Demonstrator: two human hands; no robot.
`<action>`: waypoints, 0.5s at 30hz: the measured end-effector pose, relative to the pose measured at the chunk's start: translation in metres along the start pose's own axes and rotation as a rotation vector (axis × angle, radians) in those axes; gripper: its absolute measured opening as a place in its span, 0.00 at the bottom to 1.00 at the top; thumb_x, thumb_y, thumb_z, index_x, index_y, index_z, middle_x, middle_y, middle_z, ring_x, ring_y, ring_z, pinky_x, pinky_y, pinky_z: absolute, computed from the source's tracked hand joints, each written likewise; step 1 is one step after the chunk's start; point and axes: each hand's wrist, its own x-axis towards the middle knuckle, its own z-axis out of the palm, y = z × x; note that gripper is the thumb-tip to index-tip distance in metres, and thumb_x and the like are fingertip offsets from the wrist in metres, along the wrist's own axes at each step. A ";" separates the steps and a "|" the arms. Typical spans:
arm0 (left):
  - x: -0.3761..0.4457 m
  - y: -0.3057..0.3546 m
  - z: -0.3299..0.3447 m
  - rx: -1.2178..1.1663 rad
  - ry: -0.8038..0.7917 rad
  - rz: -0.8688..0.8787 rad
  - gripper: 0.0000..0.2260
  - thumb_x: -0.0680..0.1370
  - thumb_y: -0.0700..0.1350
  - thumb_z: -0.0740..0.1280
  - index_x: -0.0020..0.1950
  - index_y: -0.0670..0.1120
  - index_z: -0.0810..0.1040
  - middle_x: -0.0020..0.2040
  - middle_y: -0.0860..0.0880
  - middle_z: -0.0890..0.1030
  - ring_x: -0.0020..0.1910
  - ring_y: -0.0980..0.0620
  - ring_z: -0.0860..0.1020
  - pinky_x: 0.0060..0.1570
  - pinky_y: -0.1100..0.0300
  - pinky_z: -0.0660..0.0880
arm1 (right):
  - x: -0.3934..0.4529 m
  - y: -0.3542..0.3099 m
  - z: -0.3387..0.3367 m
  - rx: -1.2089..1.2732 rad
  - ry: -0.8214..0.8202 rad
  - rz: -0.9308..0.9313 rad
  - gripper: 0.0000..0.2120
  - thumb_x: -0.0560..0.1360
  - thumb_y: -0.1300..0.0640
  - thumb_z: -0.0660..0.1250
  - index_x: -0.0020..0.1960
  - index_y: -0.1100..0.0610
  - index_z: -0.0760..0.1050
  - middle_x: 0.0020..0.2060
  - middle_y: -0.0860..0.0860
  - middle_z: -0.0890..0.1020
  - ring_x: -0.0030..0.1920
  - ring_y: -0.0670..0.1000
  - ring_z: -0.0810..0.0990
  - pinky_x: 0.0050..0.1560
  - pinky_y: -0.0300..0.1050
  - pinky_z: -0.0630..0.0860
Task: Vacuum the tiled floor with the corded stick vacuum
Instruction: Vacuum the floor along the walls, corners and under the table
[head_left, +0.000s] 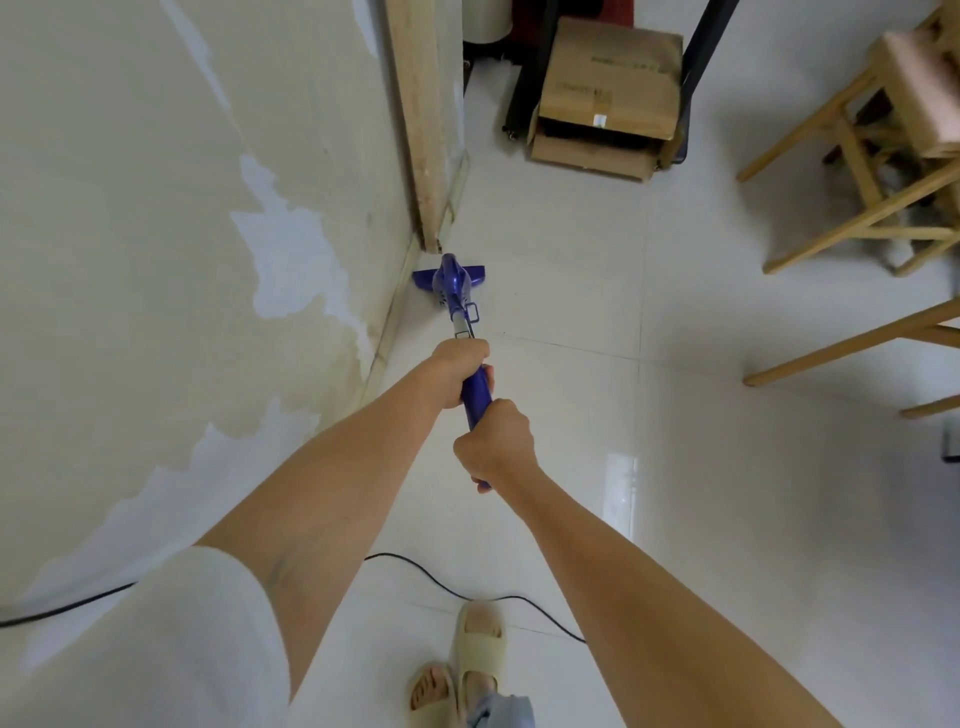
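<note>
Pale tiled floor (571, 270) met the wall at frame centre; both your left hand (460, 371) and right hand (493, 441) gripped the vacuum (457, 286) handle. You did well to keep its head flat along the skirting, cord (441, 582) trailing behind.

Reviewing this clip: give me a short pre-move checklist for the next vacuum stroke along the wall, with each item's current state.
1. Both hands on the handle: ok. The left hand grips higher up the shaft, the right hand grips the end.
2. Vacuum head on the floor: looks ok, beside the skirting.
3. Path ahead: not ok. A wooden plank leans at the wall just past the head; a cardboard box stands further on.
4. Cord clear of feet: not ok. It runs just in front of the slippers.
5. Stool clearance: ok, off to the right.
6. Motor running: cannot tell.
</note>
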 end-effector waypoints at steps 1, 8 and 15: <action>-0.003 -0.002 -0.001 -0.001 0.000 -0.004 0.02 0.78 0.37 0.60 0.47 0.41 0.67 0.32 0.45 0.71 0.27 0.52 0.70 0.28 0.59 0.71 | -0.003 0.001 0.002 -0.001 0.000 0.000 0.13 0.70 0.68 0.63 0.50 0.57 0.63 0.38 0.51 0.71 0.38 0.56 0.79 0.39 0.51 0.82; -0.039 -0.035 -0.010 -0.012 -0.014 -0.047 0.04 0.77 0.36 0.59 0.44 0.41 0.67 0.31 0.45 0.70 0.27 0.52 0.70 0.27 0.60 0.72 | -0.050 0.018 0.013 -0.014 -0.043 0.020 0.14 0.70 0.67 0.62 0.50 0.57 0.63 0.40 0.52 0.72 0.37 0.55 0.79 0.34 0.47 0.81; -0.112 -0.074 -0.014 -0.006 -0.144 -0.093 0.02 0.76 0.35 0.59 0.46 0.41 0.67 0.29 0.46 0.71 0.22 0.53 0.71 0.27 0.62 0.74 | -0.139 0.033 0.004 -0.038 -0.070 0.014 0.14 0.73 0.68 0.61 0.56 0.58 0.63 0.36 0.53 0.73 0.28 0.49 0.75 0.27 0.40 0.76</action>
